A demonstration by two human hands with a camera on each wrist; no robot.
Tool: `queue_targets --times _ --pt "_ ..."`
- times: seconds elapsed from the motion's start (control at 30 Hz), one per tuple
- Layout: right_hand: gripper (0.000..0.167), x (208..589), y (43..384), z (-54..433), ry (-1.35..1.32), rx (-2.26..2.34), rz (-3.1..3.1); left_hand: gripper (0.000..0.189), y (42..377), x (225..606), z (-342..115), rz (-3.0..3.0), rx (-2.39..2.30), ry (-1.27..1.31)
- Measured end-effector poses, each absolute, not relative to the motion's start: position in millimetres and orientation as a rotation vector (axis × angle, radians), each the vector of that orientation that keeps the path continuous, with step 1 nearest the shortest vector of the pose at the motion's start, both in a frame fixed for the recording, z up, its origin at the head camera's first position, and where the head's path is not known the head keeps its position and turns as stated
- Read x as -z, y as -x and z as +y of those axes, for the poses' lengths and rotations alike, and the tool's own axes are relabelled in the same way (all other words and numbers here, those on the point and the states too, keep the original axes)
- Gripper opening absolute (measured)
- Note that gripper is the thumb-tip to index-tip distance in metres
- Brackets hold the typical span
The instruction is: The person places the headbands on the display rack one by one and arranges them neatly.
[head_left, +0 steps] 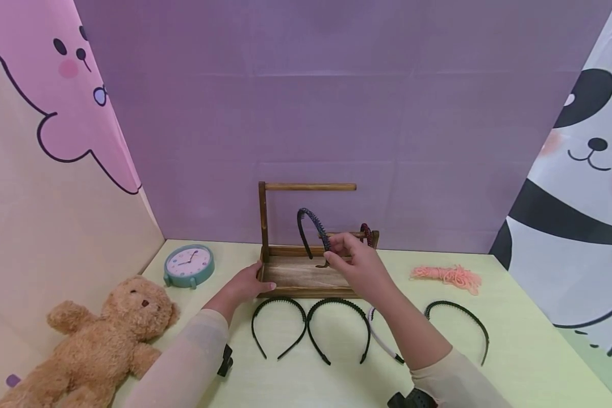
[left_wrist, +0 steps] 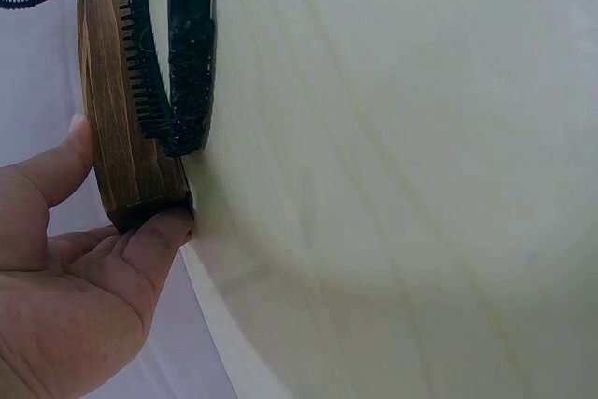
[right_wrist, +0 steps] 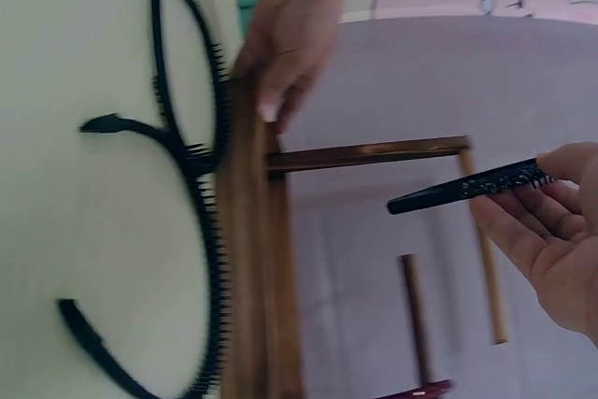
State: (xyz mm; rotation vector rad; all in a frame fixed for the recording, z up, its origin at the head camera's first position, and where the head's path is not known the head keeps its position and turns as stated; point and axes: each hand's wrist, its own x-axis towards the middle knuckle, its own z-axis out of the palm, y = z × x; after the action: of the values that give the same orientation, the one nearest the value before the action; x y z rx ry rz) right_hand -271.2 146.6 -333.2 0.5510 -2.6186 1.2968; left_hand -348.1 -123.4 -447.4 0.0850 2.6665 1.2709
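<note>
A wooden stand with a tray base and two bars, one higher than the other, is at the back of the table. My left hand grips its left end, thumb on one side and fingers on the other in the left wrist view. In front of the higher bar, my right hand pinches a dark, toothed headband by one side, above the tray. A dark red headband hangs on the lower bar. Two black headbands lie before the stand, partly against its front in the right wrist view.
A white headband, partly hidden by my right arm, and another black headband lie to the right. Pink yarn is behind them. On the left are a teal clock and a teddy bear. A purple backdrop stands behind.
</note>
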Motion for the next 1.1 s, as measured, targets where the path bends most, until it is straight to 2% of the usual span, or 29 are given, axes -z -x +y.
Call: queue_targets --times 0.57,1.1 --pt "0.028 391 314 152 -0.170 -1.251 -2.617 0.084 346 446 -122 2.677 -1.256 -0.099" --pt "0.031 410 324 165 -0.009 -1.179 -2.686 0.085 347 448 -124 2.665 -1.299 -0.100"
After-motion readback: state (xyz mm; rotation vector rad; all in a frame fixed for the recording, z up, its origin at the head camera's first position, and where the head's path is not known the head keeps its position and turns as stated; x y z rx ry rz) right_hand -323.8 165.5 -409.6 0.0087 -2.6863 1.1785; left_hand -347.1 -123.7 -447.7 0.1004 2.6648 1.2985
